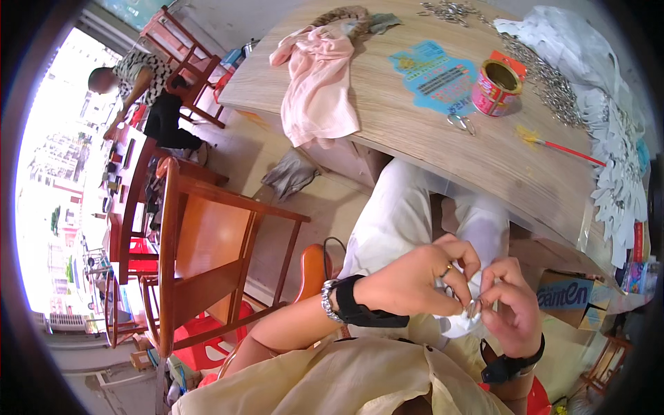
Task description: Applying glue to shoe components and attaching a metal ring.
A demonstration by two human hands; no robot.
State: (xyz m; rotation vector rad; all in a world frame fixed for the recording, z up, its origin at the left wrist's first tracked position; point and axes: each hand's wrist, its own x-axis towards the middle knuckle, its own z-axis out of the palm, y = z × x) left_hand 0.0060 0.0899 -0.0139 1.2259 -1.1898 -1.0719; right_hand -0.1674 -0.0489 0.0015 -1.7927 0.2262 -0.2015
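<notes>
Over my lap, my left hand (415,280) and my right hand (513,308) meet at a small white piece of soft material (456,325). The fingers of both hands are closed, pinching it at its upper part. A small shiny metal bit shows between the fingertips, but its kind is too small to tell. The left hand wears a ring, and black bands circle both wrists. On the table (387,90) ahead lie a pair of metal rings (461,124), an open tin can (496,88) with a pink-red label and a red-handled brush (570,152).
Loose small metal pieces (553,90) and a heap of white cut pieces (612,166) cover the table's right side. A pink cloth (321,90) hangs over its left edge. A wooden chair (214,249) stands left, a cardboard box (570,297) right. Another person (149,83) sits far left.
</notes>
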